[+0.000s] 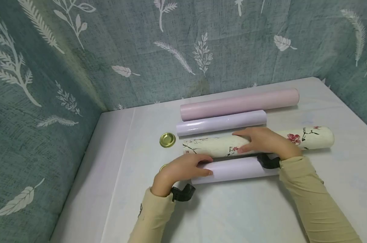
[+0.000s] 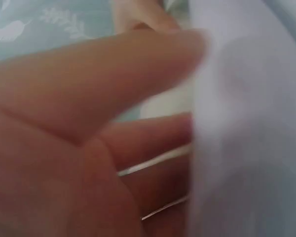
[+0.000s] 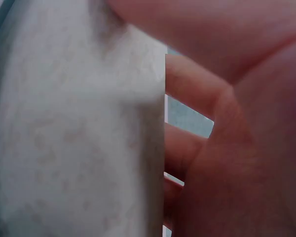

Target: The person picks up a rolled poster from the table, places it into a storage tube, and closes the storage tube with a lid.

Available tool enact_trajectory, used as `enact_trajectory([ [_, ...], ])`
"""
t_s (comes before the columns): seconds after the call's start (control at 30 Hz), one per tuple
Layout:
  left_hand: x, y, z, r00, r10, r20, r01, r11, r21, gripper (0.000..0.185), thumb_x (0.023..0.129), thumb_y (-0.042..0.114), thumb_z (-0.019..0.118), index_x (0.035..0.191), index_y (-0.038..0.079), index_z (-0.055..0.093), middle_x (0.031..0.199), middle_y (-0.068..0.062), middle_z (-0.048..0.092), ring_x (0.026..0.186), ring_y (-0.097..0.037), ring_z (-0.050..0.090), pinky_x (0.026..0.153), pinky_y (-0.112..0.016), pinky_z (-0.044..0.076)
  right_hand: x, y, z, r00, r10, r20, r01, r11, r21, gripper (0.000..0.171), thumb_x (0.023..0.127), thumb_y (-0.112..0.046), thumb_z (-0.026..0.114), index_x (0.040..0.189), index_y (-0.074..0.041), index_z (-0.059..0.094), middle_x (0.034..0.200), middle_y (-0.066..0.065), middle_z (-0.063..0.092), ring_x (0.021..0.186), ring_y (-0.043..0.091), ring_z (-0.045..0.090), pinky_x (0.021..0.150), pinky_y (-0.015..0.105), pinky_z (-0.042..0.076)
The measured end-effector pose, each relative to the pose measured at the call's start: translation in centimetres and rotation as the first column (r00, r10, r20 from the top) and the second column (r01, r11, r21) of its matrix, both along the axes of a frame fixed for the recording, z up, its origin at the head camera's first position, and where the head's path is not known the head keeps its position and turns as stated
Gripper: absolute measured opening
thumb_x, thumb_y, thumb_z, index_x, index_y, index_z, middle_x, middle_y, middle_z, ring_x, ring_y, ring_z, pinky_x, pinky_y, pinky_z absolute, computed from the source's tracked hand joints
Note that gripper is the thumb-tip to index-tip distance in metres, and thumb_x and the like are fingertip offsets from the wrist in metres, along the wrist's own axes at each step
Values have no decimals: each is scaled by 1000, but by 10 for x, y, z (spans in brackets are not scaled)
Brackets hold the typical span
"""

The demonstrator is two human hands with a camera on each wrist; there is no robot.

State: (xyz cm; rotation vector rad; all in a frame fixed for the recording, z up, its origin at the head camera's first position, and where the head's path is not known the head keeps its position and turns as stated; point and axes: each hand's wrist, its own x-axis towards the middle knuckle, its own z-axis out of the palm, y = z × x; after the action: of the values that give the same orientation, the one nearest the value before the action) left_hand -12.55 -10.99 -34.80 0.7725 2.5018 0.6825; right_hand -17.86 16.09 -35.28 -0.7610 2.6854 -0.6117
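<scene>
My left hand point(image 1: 180, 167) grips the left end of a pale white roll point(image 1: 235, 170), the nearest of the rolls. In the left wrist view its thumb point(image 2: 138, 64) lies on the near side of that roll, and the other fingers go behind it. Just beyond lies a cream roll with a red blossom print point(image 1: 214, 145), longer than the white one. My right hand point(image 1: 264, 141) holds it around the middle, thumb on the near side and fingers over the far side. Close up in the right wrist view, the cream surface point(image 3: 74, 148) looks blurred.
Behind these lie a shiny lilac roll point(image 1: 221, 123) and a longer pink roll point(image 1: 238, 104), roughly parallel. A gold-green round lid point(image 1: 167, 139) sits left of them, with another lid point(image 1: 163, 167) partly hidden by my left hand. Leaf-patterned cloth point(image 1: 183, 50) borders the white table point(image 1: 125, 189).
</scene>
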Motion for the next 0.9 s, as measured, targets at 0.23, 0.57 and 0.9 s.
enact_trajectory([
  [0.23,1,5,-4,1000,-23,-18,22,997,-80,42,78,31,67,116,17,55,105,8,56,91,-6,49,83,-23,39,-2,4,2,1000,-18,-1,18,1000,-5,66,73,-45,69,127,-13,49,124,11,52,113,30,46,91,50,35],
  [0.57,2,5,-2,1000,-5,-31,-1,981,-196,44,73,34,70,110,13,58,96,6,56,86,-10,49,79,-25,41,-1,7,1,998,-58,-2,58,998,19,67,74,-47,67,130,-14,47,129,13,47,117,36,41,92,54,32],
  [0.9,-1,-18,-1,996,62,67,-58,996,-62,43,73,39,70,110,27,52,95,11,54,83,-9,51,72,-26,42,0,12,2,996,-44,75,50,995,-83,65,79,-51,59,131,-15,45,130,10,46,119,28,40,95,49,31],
])
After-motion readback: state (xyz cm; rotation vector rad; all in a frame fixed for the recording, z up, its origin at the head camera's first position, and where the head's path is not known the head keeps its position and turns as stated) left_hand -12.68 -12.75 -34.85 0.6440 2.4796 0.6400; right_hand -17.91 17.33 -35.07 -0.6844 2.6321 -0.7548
